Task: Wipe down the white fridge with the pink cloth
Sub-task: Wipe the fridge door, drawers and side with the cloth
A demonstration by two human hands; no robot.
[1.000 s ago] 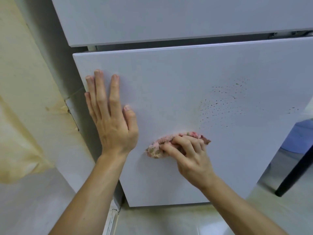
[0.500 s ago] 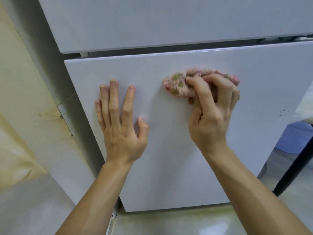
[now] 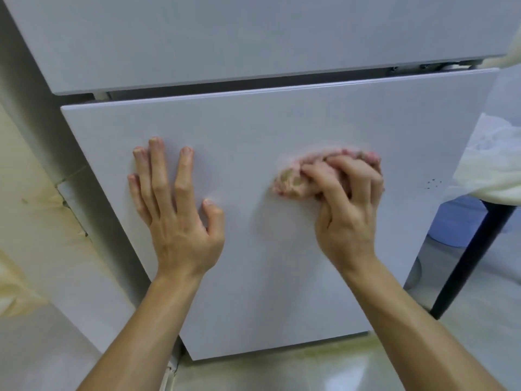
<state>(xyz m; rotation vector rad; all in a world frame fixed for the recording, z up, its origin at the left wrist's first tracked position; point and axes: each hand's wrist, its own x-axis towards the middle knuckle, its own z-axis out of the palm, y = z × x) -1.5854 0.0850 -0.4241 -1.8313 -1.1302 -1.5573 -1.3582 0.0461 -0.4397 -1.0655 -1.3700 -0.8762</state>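
Two bare forearms rise from the bottom edge over a pale floor point(image 3: 282, 373). The left hand point(image 3: 177, 221) lies flat on the lower door point(image 3: 282, 277) of the fridge point(image 3: 310, 117), its fingers straight and a little spread, thumb out to the side, holding nothing. The right hand point(image 3: 349, 215) is to its right at about the same height. Its fingers curl round the cloth point(image 3: 290, 180) and press it to the door. The cloth is bunched, pink with greenish flecks, and pokes out left of and above the knuckles, its edge blurred. Near the door's right edge is a small patch of specks point(image 3: 434, 183). Above a dark gap, the upper door point(image 3: 253, 38) fills the top. A stained wall point(image 3: 33, 221) runs along the left. Right of the fridge, a black leg point(image 3: 473, 258) slants down under a pale bundle point(image 3: 493, 170).
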